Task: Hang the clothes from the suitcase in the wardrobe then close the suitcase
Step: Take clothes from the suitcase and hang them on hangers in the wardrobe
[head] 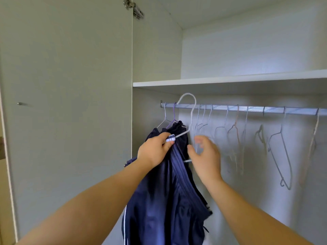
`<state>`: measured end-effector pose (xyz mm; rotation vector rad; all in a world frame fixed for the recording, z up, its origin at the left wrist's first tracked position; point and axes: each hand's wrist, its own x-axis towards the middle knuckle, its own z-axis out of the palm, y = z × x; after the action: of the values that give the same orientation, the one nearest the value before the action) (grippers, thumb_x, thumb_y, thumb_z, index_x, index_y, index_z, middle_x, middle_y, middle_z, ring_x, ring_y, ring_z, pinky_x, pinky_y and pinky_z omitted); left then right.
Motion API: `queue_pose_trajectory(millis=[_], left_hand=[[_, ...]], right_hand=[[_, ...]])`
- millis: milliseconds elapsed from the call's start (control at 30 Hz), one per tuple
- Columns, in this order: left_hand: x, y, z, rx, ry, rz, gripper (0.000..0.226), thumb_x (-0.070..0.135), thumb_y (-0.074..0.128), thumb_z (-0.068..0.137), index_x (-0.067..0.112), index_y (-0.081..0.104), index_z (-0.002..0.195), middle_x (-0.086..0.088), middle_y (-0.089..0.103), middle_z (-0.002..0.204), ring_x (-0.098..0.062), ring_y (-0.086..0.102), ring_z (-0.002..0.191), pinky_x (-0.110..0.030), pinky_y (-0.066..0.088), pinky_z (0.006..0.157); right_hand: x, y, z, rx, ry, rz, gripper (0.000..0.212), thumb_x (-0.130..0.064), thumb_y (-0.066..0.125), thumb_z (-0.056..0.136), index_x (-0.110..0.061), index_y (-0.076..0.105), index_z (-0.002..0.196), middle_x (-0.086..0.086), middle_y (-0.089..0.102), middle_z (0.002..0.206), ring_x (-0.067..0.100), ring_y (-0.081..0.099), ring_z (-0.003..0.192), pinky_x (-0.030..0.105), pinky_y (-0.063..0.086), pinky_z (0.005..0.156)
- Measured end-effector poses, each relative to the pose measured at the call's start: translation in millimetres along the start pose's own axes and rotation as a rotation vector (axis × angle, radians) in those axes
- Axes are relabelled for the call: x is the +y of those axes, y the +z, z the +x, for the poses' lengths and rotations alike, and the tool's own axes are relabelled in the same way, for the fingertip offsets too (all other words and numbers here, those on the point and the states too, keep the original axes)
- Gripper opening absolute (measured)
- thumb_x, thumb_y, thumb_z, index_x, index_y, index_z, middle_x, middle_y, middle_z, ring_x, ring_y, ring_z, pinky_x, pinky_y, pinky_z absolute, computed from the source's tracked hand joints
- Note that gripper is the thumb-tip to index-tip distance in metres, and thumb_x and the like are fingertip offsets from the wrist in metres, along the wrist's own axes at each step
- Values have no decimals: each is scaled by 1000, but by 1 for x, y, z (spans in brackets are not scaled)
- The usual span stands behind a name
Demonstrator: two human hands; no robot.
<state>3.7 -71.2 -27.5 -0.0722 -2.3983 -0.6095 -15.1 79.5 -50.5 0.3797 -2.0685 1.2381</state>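
A pale door (67,103) is standing open at left, its hinge (134,7) showing at top. Soft daylight is falling across a white shelf (230,80) and back wall (247,50).

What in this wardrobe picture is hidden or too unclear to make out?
Head view, the only one:
- The suitcase: nowhere in frame.
- The navy garment: its lower part is cut off by the bottom edge, so its type is unclear.
- The white hanger: its lower frame is hidden by cloth and the left hand.
- The right hand: motion-blurred, so its grip is uncertain.
- The rail: runs off the right edge.
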Motion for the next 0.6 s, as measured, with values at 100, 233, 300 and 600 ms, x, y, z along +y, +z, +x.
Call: queue_pose_trajectory(millis=[100,233,300,600], left_hand=[[8,-5,3,67,-34,-77,36,43,41,97,24,52,126,-2,66,112,-26,57,107,-31,42,79],[7,-4,3,14,-34,-98,33,42,43,97,21,52,121,-2,66,107,-27,57,103,-30,40,74],[1,-2,1,-1,-66,-99,33,42,43,97,21,52,121,-3,67,106,-27,57,103,-31,43,78],[-13,-11,11,132,-175,-268,33,39,46,97,10,56,109,-12,65,95,-32,57,96,-31,42,76]], right_hand=[[5,16,-8,-297,62,203,27,-12,66,83,-20,60,107,-11,61,93,11,58,87,18,44,79],[15,26,-9,-350,151,259,21,-10,68,79,-27,57,78,-3,64,78,20,62,79,38,50,82],[16,26,-10,-385,189,368,19,-4,66,81,-21,61,74,2,65,77,18,60,78,37,49,81],[20,22,-10,-726,376,472,4,-12,70,81,-17,69,79,5,69,84,20,66,84,35,51,86]])
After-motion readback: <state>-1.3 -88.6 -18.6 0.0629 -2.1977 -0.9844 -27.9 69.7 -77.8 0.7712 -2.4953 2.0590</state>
